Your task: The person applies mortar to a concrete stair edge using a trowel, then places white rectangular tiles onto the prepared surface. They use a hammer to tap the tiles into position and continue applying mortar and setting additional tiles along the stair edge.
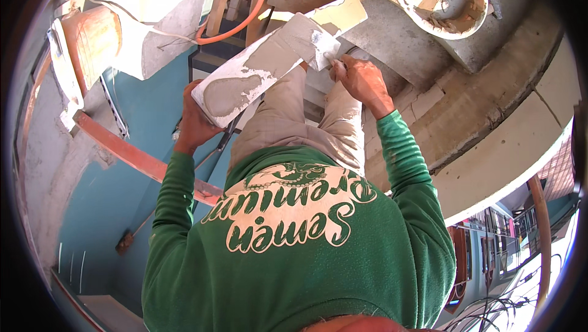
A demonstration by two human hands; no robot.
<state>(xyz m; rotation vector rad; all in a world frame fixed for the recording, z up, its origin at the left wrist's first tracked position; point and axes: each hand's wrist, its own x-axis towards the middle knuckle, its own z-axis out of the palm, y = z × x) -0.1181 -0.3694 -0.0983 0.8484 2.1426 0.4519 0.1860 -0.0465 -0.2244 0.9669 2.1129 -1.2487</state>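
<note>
My left hand (199,115) grips the near left end of a long white block (267,78), which slants up to the right above my knees. Wet grey mortar (233,94) is spread over much of its upper face, with bare white patches along the edges. My right hand (361,81) is closed around the handle of a trowel (324,47). The trowel's blade lies against the mortar-covered face, past the block's middle. Mortar on the blade and on the block blends, so the blade's outline is partly unclear.
A round bucket (481,11) with mortar inside stands on the concrete steps (398,53) at the far right. An orange hose (256,11) curves past wooden pieces ahead. A reddish beam (125,148) runs at the left, above a lower teal area. A curved concrete edge (484,108) bounds the right.
</note>
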